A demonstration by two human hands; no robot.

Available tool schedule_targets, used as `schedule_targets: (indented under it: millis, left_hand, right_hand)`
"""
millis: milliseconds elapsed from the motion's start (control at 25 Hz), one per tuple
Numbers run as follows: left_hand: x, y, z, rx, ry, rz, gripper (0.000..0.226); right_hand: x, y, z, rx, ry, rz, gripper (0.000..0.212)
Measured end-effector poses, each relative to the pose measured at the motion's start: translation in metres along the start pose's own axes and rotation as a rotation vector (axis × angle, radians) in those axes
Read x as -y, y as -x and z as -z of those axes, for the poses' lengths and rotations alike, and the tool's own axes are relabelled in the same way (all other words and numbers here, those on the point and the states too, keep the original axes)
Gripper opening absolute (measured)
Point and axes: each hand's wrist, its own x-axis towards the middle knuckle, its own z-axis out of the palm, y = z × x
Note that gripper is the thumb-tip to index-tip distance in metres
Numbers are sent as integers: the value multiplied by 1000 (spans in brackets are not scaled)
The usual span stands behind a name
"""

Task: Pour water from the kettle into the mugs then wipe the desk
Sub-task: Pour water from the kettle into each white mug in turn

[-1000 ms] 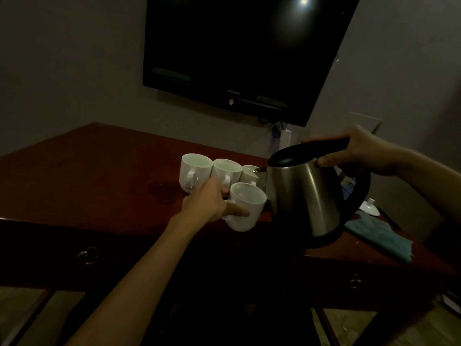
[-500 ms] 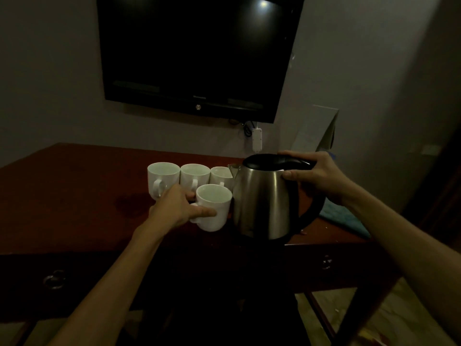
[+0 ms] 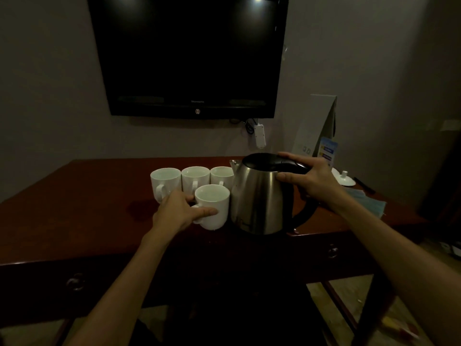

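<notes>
Steel kettle (image 3: 259, 201) with black lid upright on the dark red worktop (image 3: 87, 196), three white mugs (image 3: 192, 179) in a row just left of its spout, fourth white mug (image 3: 212, 206) in front beside kettle, folded teal cloth (image 3: 369, 202) at right.

We've got both arms stretched forward: left hand (image 3: 178, 212) curled in a grip, thumb out, right hand (image 3: 310, 179) clamped, knuckles up.
</notes>
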Motion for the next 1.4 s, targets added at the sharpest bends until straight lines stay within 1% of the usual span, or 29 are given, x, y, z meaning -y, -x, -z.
schedule_targets:
  millis: [160,360,480,560,640,680,880,1000,1080,1160,1240,1320,1400]
  left_hand:
    - [-5,8,-2,-64,-90,21,39]
    - [-1,22,5,-136,-148,40,45]
    - [6,29,16,-188,-172,96,48]
    - [13,32,25,-208,-171,159,60]
    - [21,35,34,-225,-169,195,80]
    - [25,36,38,-235,-171,208,84]
    - [35,39,54,-269,-185,266,64]
    - [39,37,57,-273,-196,267,54]
    - [40,36,59,-280,-211,273,48]
    - [43,34,61,-299,-226,283,52]
    - [46,34,65,-332,-242,301,62]
    - [50,33,69,-364,-255,314,70]
    - [52,32,74,-383,-267,342,70]
  right_hand:
    - [1,1,0,-17,-1,24,58]
    - [-2,0,1,-4,-29,39,59]
    - [-5,-3,2,10,-30,52,58]
    - [-7,-3,2,7,-41,60,60]
    - [-9,-4,3,-7,-50,56,59]
    - [-11,-4,3,-13,-55,53,58]
    - [-11,-7,1,5,-67,56,58]
    - [-12,-8,1,9,-63,45,54]
    - [-12,-7,1,15,-68,55,56]
    - [-12,-8,1,5,-73,55,60]
    - [-9,-6,1,10,-63,44,63]
    - [-7,-4,1,14,-46,46,62]
    - [-5,-4,0,14,-50,29,59]
